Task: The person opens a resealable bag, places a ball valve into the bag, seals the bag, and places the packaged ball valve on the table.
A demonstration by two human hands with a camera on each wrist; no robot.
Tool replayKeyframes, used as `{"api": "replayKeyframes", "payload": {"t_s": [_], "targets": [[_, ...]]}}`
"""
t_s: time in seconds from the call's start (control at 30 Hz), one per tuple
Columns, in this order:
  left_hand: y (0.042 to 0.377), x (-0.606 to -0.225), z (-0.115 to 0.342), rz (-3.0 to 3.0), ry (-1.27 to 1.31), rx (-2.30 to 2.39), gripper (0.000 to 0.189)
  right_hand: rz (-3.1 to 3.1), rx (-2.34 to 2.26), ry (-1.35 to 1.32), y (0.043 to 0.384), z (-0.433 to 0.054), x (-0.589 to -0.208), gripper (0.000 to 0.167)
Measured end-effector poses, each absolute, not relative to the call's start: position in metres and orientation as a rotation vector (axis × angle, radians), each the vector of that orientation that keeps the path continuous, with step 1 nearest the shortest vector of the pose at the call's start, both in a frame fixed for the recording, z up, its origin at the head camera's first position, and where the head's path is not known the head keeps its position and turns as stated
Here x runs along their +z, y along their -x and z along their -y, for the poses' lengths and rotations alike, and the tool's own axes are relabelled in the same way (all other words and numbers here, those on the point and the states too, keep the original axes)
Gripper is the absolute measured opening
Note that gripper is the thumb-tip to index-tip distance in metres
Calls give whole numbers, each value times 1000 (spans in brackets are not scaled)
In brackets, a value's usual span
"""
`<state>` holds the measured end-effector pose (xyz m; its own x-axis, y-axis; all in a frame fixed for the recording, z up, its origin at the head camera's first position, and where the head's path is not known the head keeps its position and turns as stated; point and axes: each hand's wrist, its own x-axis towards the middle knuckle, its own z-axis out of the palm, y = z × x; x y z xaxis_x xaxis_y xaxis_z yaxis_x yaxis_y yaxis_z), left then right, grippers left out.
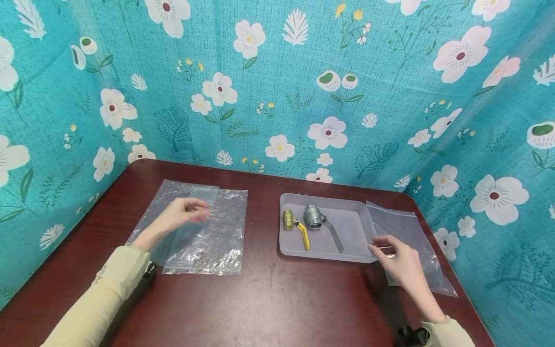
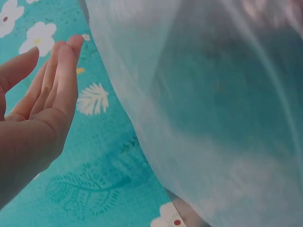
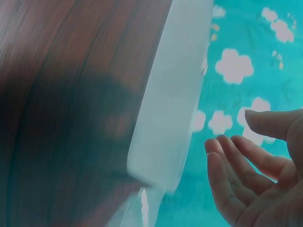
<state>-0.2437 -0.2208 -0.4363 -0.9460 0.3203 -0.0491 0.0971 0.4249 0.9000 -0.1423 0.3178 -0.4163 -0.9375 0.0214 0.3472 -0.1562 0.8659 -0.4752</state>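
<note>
My left hand (image 1: pixel 186 213) hovers over overlapping clear zip bags (image 1: pixel 217 243) on the left of the table, its fingers relaxed and holding nothing. In the left wrist view, that hand (image 2: pixel 42 109) is beside a sheet of clear plastic (image 2: pixel 213 118). At the front right corner of a pale tray (image 1: pixel 353 221), my right hand (image 1: pixel 399 258) has loosely bent fingers. The right wrist view shows its thumb and fingertips apart, with nothing between them. Inside the tray lie a brass ball valve (image 1: pixel 288 220) with a yellow lever and a larger grey metal ball valve (image 1: pixel 312 217).
Another clear zip bag (image 1: pixel 407 231) lies to the right of the tray, partly behind my right hand. The dark red-brown table (image 1: pixel 260 303) has rounded back corners. A turquoise flowered curtain (image 1: pixel 269 101) hangs behind it and along both sides.
</note>
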Motion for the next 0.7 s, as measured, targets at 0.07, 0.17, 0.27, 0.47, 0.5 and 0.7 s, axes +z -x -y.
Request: {"api": "replayKeyframes", "payload": {"t_s": [0.07, 0.17, 0.27, 0.47, 0.5, 0.7], "targets": [[246, -437, 225, -2515, -355, 1503, 41, 2684, 769, -141, 141, -306, -416, 23], [250, -436, 231, -2597, -322, 1434, 41, 2676, 833, -218, 138, -288, -417, 20], [253, -435, 235, -2694, -307, 1337, 38, 2699, 895, -279, 135, -269, -417, 19], [259, -435, 242, -2800, -253, 1233, 35, 2683, 981, -491, 132, -229, -418, 18], [260, -435, 243, -2804, -238, 1231, 36, 2674, 991, -539, 132, -222, -418, 17], [269, -437, 247, -2871, -146, 1182, 37, 2703, 1143, -707, 135, -184, -424, 17]]}}
